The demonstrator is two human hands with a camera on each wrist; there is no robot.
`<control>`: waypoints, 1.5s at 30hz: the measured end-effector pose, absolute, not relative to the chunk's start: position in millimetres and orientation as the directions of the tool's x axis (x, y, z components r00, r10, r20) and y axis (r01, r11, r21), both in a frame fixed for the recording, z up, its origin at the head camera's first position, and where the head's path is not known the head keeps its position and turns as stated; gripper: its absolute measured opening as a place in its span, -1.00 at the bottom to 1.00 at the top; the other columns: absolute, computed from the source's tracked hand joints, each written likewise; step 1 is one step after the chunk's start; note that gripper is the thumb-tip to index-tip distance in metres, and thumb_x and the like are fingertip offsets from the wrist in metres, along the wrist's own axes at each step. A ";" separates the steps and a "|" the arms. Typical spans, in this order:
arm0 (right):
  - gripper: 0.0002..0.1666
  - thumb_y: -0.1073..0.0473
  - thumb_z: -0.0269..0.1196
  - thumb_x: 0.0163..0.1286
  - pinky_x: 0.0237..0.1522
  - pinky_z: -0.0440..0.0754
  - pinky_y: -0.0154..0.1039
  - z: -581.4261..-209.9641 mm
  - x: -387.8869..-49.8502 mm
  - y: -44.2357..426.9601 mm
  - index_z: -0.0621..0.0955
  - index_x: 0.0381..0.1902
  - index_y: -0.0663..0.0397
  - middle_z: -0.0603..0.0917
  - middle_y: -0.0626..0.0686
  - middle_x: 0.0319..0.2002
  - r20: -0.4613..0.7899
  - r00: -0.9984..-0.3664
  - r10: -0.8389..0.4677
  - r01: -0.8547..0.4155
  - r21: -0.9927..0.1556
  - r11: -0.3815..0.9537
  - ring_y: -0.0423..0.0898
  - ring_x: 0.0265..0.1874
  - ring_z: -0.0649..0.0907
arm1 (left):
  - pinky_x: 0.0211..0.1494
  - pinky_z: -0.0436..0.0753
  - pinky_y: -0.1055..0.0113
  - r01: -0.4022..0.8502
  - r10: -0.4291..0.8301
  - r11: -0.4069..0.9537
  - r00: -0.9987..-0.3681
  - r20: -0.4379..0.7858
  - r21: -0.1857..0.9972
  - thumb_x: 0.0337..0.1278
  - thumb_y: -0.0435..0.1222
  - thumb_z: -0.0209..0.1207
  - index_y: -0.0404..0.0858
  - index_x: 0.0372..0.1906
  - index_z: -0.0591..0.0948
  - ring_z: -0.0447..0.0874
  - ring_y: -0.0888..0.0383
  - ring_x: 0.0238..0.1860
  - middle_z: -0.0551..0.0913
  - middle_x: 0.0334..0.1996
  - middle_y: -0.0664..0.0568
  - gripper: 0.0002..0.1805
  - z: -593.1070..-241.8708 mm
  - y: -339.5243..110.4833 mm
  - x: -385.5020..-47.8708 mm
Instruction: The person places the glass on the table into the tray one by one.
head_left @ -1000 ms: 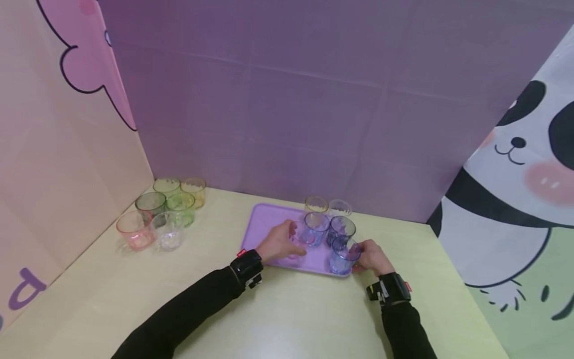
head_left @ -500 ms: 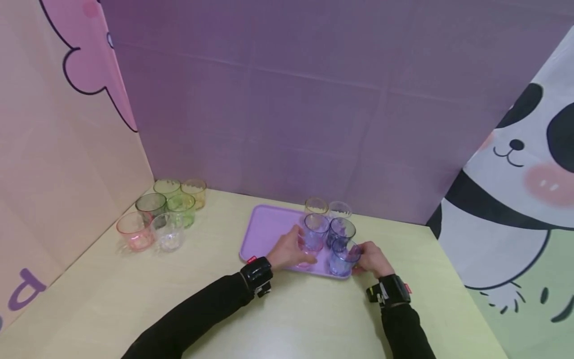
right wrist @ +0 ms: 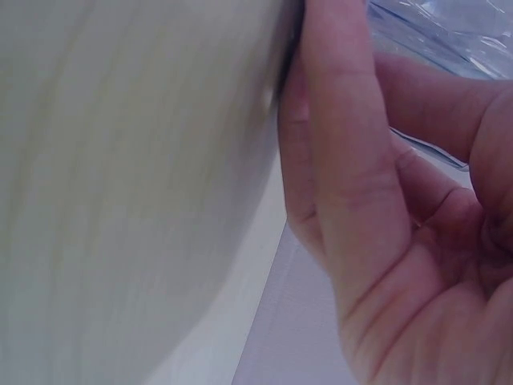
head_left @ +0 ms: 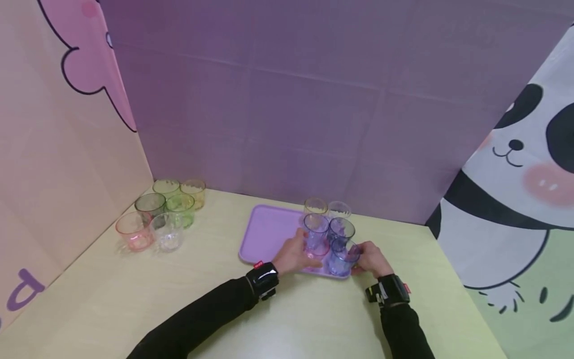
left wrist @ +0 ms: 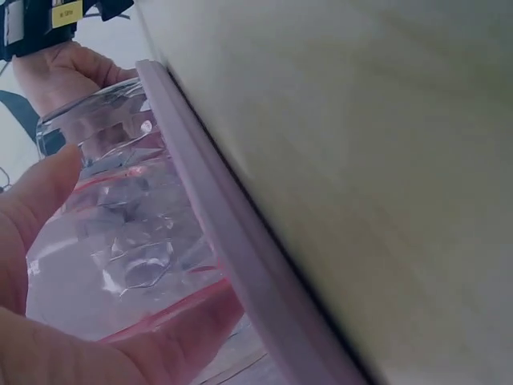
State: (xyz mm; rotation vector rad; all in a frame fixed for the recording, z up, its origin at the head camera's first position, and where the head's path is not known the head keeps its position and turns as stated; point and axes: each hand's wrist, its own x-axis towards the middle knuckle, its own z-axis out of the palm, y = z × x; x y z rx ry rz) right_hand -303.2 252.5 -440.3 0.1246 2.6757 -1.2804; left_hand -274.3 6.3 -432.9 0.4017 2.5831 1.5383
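Note:
On the front part of the purple tray (head_left: pixel 268 230), my left hand (head_left: pixel 293 253) holds a pink-tinted glass cup (head_left: pixel 319 249) between thumb and fingers. The left wrist view shows its pink rim beside the tray's edge. My right hand (head_left: pixel 371 258) grips a blue glass cup (head_left: pixel 343 260) at the tray's front right corner; in the right wrist view its thumb and fingers lie round the glass, partly out of frame. Behind these two cups stand a lavender-blue glass cup (head_left: pixel 316 224) and a dark grey-blue one (head_left: pixel 342 228).
An amber cup (head_left: pixel 316 205) and a clear cup (head_left: pixel 339 209) stand at the back right of the tray, near the purple backdrop (head_left: pixel 314 109). Several coloured cups, including a pink cup (head_left: pixel 136 237) and a green cup (head_left: pixel 181 209), stand at the table's (head_left: pixel 224 219) left.
My left hand has moved right with the pink cup, bringing it in front of the lavender-blue cup and close to the blue one. The right hand stays about where it was.

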 end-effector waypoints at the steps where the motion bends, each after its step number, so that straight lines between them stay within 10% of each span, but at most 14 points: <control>1: -0.74 0.55 0.16 -0.01 -0.53 0.65 -0.16 -440.9 -303.4 252.6 0.61 -0.30 0.37 0.65 0.16 -0.42 -0.192 -0.981 0.000 0.150 -0.763 0.628 0.01 -0.58 0.66 | -0.19 0.58 0.19 0.182 0.287 0.446 -0.956 0.052 0.876 -0.45 -0.10 0.48 -0.26 0.21 0.22 0.56 -0.02 -0.14 0.55 -0.06 -0.24 -0.02 -433.6 6.0 -274.1; 24: -0.73 0.56 0.15 -0.01 -0.52 0.65 -0.15 -438.7 -302.5 249.7 0.60 -0.28 0.39 0.66 0.18 -0.42 -0.192 -0.981 0.001 0.149 -0.757 0.636 0.03 -0.58 0.66 | 0.13 0.43 0.05 0.258 0.383 0.462 -0.921 0.071 0.848 -0.57 -0.21 0.52 -0.35 0.32 0.07 0.39 -0.08 0.13 0.37 0.17 -0.25 0.19 -417.8 -11.0 -277.5; 45: -0.87 0.48 0.17 0.08 -0.50 0.65 -0.13 -439.6 -301.3 253.0 0.60 -0.37 0.37 0.64 0.17 -0.45 -0.177 -0.984 -0.029 0.121 -0.773 0.623 0.03 -0.58 0.66 | 0.05 0.50 0.13 0.296 0.253 0.595 -0.951 0.176 0.747 -0.11 -0.16 0.33 -0.36 0.10 0.45 0.52 -0.02 0.00 0.56 -0.01 -0.19 -0.37 -404.8 -92.1 -290.4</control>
